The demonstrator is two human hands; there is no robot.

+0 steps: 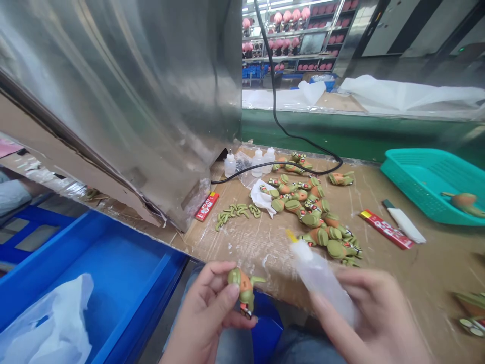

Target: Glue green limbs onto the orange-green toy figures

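Observation:
My left hand [210, 308] pinches a small green and orange toy figure [245, 290] between thumb and fingers, just in front of the table edge. A thin green piece sticks out from the figure's right side. In my right hand [371, 313] is a translucent squeeze bottle [322, 280] with a yellow tip, slightly blurred and tilted up to the left. The tip stands apart from the held figure. Beyond it lies a heap of similar toy figures [310, 207] on the cardboard-covered table. Left of the heap is a small pile of curved green pieces [237, 212].
Three small white bottles [256, 161] stand at the back beside a black cable [299, 135]. Red packets [206, 206] lie on the table. A teal basket [413, 187] sits at right, a blue bin [125, 258] at lower left. A metal housing [151, 91] rises at left.

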